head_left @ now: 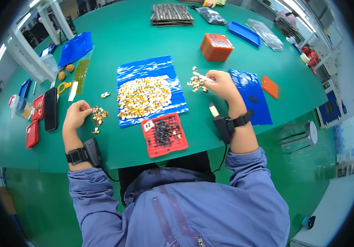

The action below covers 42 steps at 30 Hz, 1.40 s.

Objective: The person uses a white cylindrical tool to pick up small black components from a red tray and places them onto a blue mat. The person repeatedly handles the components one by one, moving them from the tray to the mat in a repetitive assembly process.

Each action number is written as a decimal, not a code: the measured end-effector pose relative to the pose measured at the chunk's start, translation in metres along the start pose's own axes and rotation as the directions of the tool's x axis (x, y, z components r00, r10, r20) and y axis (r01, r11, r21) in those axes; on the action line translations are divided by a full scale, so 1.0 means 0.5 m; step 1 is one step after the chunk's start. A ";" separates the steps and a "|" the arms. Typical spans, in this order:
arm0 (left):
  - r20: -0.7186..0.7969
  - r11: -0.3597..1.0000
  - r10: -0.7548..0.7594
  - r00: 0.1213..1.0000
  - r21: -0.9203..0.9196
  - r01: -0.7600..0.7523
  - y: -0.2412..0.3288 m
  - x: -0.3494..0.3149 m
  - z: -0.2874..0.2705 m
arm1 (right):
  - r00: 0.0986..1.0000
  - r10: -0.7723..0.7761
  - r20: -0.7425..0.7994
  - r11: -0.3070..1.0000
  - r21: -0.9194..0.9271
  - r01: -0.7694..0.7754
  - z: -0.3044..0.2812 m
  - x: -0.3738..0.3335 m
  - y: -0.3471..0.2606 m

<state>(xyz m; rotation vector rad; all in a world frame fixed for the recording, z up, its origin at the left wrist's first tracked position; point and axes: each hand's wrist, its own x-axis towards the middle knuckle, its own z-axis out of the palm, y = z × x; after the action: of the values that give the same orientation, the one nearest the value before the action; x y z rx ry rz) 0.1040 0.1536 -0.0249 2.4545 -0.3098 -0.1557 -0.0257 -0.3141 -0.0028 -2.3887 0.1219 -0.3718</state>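
Observation:
My left hand [76, 116] rests on the green table, thumb and fingertips pressed together beside a small pile of white-and-gold pieces [99, 115]; whether a piece is between them is hidden. My right hand [224, 87] is closed around a white pen-like stick [204, 77]. The stick's tip reaches over another small group of the same pieces [196, 84]. Between my hands, a large heap of these pieces [144, 96] is spread on a blue sheet [144, 64]. Nearer to me lies a red tray [152, 151] holding small black parts [165, 132] and a few light ones.
An orange-red block-shaped stack [217, 48] stands beyond my right hand. A blue sheet [257, 111] lies right of that forearm. At left are a black case [51, 109], red trays [32, 134] and yellow-handled scissors [63, 87]. Stacked panels [171, 15] and a blue tray [244, 33] sit far back.

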 end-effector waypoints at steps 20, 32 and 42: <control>-0.168 0.883 0.006 0.986 -0.463 -0.084 0.006 0.005 0.006 | 0.994 -0.083 0.077 0.978 -0.185 0.096 0.001 -0.009 -0.004; 0.086 0.529 0.267 0.960 -0.846 -0.071 0.201 -0.058 0.063 | 0.911 -0.233 0.339 0.880 0.473 0.049 -0.006 -0.051 -0.096; 0.448 0.530 0.484 0.752 -0.833 0.156 0.295 -0.092 0.164 | 0.613 -0.477 0.630 0.848 0.514 0.132 0.055 -0.095 -0.146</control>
<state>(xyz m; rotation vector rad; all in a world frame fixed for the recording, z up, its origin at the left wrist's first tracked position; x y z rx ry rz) 0.0175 0.0044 0.0045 1.2821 -0.6126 -0.8708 -0.0640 -0.2331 0.0154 -1.9267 -0.7099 0.4258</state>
